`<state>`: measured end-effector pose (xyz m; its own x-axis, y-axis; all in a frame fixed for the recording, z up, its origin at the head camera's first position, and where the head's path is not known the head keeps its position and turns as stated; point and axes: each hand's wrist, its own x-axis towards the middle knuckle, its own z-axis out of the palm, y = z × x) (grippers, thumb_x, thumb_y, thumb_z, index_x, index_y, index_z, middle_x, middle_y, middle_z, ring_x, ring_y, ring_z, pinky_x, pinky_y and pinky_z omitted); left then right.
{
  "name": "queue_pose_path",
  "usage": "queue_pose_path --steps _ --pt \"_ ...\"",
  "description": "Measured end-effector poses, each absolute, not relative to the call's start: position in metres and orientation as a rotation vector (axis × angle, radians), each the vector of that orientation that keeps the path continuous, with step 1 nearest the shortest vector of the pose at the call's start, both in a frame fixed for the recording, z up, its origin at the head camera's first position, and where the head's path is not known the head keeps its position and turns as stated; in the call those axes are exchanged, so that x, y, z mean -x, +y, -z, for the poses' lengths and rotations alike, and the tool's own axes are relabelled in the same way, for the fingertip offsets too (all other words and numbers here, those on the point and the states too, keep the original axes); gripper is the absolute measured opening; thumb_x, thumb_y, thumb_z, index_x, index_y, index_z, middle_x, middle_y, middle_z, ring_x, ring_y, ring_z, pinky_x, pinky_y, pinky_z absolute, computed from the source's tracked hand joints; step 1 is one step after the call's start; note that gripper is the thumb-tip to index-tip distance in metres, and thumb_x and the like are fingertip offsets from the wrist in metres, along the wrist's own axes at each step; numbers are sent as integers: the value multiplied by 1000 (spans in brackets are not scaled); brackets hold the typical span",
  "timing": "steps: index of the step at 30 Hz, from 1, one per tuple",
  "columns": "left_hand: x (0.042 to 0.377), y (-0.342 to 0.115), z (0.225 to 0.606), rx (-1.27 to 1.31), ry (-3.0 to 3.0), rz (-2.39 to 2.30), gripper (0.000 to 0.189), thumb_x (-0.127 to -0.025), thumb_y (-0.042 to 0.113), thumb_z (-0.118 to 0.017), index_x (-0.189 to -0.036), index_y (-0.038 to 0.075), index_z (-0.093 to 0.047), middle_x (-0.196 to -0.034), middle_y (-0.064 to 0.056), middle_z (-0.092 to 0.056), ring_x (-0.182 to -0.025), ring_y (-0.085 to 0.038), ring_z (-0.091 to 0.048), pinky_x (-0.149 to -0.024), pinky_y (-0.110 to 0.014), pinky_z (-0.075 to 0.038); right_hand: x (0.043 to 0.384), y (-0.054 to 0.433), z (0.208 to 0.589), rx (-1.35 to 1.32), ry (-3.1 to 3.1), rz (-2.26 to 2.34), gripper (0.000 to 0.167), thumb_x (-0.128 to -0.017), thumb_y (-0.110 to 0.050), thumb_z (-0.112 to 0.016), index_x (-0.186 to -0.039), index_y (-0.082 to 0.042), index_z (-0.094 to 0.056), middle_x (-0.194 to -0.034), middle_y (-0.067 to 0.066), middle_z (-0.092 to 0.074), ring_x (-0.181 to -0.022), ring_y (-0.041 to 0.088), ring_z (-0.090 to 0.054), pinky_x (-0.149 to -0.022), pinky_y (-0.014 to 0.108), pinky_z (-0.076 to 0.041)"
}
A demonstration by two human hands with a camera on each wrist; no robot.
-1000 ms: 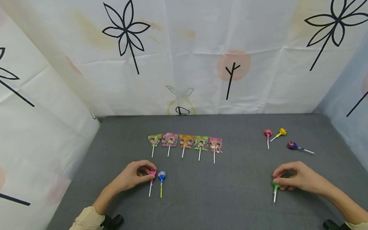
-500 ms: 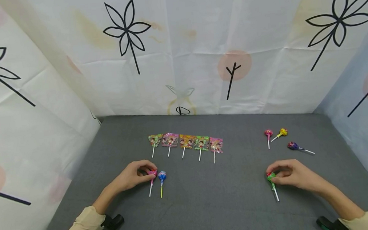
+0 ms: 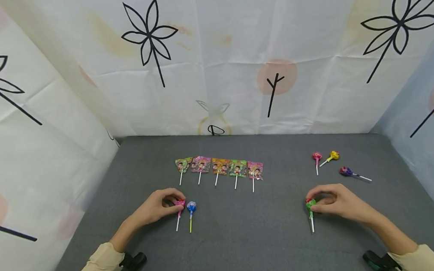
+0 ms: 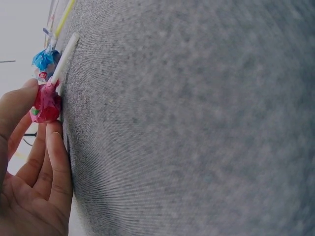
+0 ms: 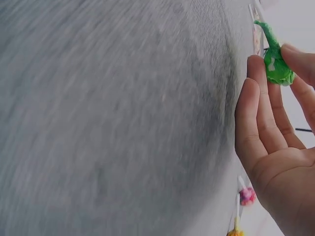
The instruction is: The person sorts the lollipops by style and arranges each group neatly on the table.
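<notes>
My left hand (image 3: 160, 208) pinches the head of a pink lollipop (image 3: 179, 213) between thumb and fingers, low at the table on the left. Just right of it lies a blue lollipop (image 3: 191, 211) with a yellow stick; the left wrist view shows the pink wrapper (image 4: 47, 103) close beside the blue one (image 4: 45, 64). Over the right half of the table, my right hand (image 3: 337, 203) holds a green lollipop (image 3: 311, 210) by its wrapped head, white stick pointing toward me. In the right wrist view the green wrapper (image 5: 276, 66) sits between thumb and fingers.
Several flat-wrapped lollipops (image 3: 219, 167) form a row at the back middle of the grey table (image 3: 242, 245). At the back right lie a pink lollipop (image 3: 316, 157), a yellow one (image 3: 333, 156) and a purple one (image 3: 346, 171). Patterned cloth walls (image 3: 227, 35) enclose the table.
My right hand has moved left and slightly away from me with the green lollipop, whose head now shows more. The left hand and its pink lollipop have stayed in place.
</notes>
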<state>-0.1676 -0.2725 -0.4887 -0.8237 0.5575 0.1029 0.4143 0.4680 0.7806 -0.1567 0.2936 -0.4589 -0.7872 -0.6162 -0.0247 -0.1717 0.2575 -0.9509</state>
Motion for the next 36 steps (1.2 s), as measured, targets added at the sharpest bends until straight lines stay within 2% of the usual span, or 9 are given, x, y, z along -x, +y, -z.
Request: queue_pose_path --steps 6,15,22,26,36 --pt "166 -271 485 -844 2547 -1287 18 -96 15 -75 -113 11 -72 -106 -1 -69 -90 -17 -63 -70 -29 -53 161 280 460 789 2143 1567 29 -99 0 -66 -125 12 -62 -121 34 -60 -95 29 -71 -78 33 -57" --pt "167 -270 487 -848 2544 -1291 18 -96 14 -75 -113 11 -72 -105 -1 -68 -90 -18 -63 -70 -30 -53 169 259 465 771 2128 1633 32 -98 0 -66 -127 13 -60 -123 33 -60 -96 27 -72 -78 34 -57" --pt "166 -272 489 -845 2558 -1279 17 -96 15 -75 -112 12 -72 -104 3 -68 -89 -15 -63 -69 -29 -53 174 234 468 798 2145 1645 29 -96 -1 -70 -122 11 -62 -116 24 -62 -86 28 -70 -75 32 -56" --pt "167 -272 489 -828 2560 -1274 17 -95 16 -75 -112 12 -72 -104 2 -68 -89 -15 -63 -69 -29 -53 176 220 467 819 2145 1646 32 -96 0 -70 -123 12 -59 -118 26 -61 -82 28 -69 -73 31 -54" --pt "168 -273 491 -814 2551 -1278 18 -96 17 -75 -113 13 -72 -105 3 -68 -90 -16 -63 -70 -30 -53 176 180 469 760 2111 1701 31 -94 -2 -73 -121 10 -62 -117 22 -63 -87 27 -71 -75 31 -54"
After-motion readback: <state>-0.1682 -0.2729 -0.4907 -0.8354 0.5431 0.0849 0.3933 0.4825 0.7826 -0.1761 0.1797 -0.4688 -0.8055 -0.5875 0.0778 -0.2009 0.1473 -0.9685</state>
